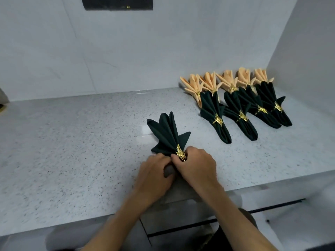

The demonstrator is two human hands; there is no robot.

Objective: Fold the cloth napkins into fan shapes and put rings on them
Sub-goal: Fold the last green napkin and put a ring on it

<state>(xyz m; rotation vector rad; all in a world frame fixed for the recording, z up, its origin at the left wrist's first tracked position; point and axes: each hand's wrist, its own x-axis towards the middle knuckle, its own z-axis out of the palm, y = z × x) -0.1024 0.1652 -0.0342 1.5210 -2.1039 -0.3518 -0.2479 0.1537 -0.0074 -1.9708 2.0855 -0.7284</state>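
Observation:
A dark green napkin [167, 135] folded into a fan lies on the speckled counter [72, 142], its pleats spread away from me. A gold leaf-shaped ring [181, 154] sits around its narrow part. My right hand [196, 166] pinches the napkin at the ring. My left hand [154, 173] grips the napkin's lower end, which is mostly hidden under both hands.
Several finished dark green fan napkins [241, 115] with gold rings lie in a row at the back right. Behind them, against the wall, lie several peach fan napkins [210, 82]. A white side wall [308, 51] closes the right. The counter's front edge [272, 180] runs near me.

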